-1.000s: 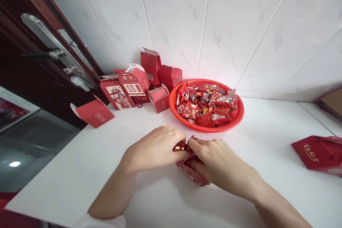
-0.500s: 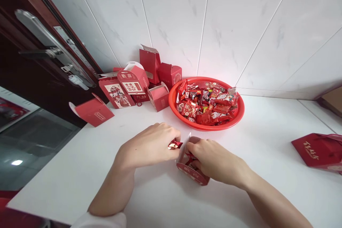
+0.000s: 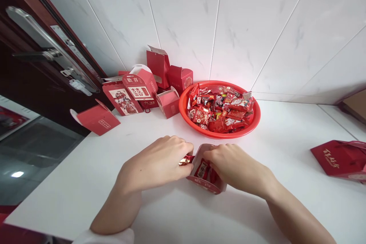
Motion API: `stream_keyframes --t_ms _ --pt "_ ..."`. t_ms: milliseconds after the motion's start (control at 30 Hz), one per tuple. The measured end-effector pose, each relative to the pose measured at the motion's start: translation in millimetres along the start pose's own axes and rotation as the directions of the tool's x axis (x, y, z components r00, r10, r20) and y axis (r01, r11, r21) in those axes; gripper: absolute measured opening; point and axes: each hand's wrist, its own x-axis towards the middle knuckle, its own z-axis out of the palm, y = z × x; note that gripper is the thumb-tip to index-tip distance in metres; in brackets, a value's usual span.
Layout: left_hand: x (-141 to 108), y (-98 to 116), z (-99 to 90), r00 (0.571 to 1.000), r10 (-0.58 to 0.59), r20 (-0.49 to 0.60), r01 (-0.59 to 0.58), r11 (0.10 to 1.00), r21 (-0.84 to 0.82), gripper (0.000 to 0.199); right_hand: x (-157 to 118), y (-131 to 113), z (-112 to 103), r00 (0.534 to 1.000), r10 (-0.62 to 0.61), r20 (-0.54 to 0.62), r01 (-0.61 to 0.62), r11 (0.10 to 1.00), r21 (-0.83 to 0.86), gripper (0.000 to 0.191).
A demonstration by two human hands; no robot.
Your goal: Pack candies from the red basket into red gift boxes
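My left hand [image 3: 164, 162] is closed around a wrapped candy [image 3: 185, 160] in shiny red and gold foil, held at the left rim of a small open red candy box [image 3: 207, 185]. Red packets [image 3: 202, 169] with white lettering lie inside that box. My right hand [image 3: 236, 166] is at the box's right side, its fingers bent over the wall and reaching partly inside. Those fingertips are largely hidden. Just behind the box stands a red plastic basket [image 3: 220, 135] full of red-wrapped sweets [image 3: 220, 110].
Several red boxes [image 3: 140, 87] stand by the tiled wall at the back left, with one open box [image 3: 98, 120] nearer the table's left edge. A closed red box [image 3: 340, 160] lies at the far right. A dark door with a metal handle [image 3: 47, 54] is at the left.
My right hand has drawn back from deep in the box to its right side, uncovering the packets inside. My left hand still holds the foil candy near the left rim.
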Motion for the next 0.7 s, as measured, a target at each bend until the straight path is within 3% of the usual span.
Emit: stream_keyframes --t_ms 200,333,433,567,633,700 --pt "0.2 5.1 -2.1 1.000 0.016 0.014 -0.016 1.000 -0.012 0.024 3.8 -6.8 0.9 0.987 -0.041 0.157 0.074 0.975 -0.210 0.017" --pt "0.6 4.2 -1.6 1.000 0.021 0.014 -0.021 1.000 -0.009 0.025 7.9 -5.3 3.8 0.955 -0.072 0.288 0.124 0.978 -0.169 0.012" --pt "1.1 3.2 -1.1 1.000 0.021 0.016 -0.021 1.000 -0.007 0.026 7.6 1.3 1.3 0.972 -0.070 0.226 0.089 0.993 -0.075 0.015" --pt "1.9 4.2 -1.6 1.000 -0.005 0.017 0.005 1.000 0.001 0.027 4.3 5.9 -4.2 1.000 -0.031 -0.006 0.031 0.988 0.152 0.044" --pt "2.1 5.4 -2.2 1.000 -0.011 0.016 0.011 1.000 0.014 0.027 2.8 3.6 -4.2 1.000 0.006 -0.026 -0.002 0.990 0.142 0.043" --pt "2.0 6.4 -2.6 1.000 -0.012 0.024 0.011 1.000 0.026 0.026 1.2 -0.3 -3.5 0.999 -0.007 0.042 0.006 1.000 0.014 0.029"
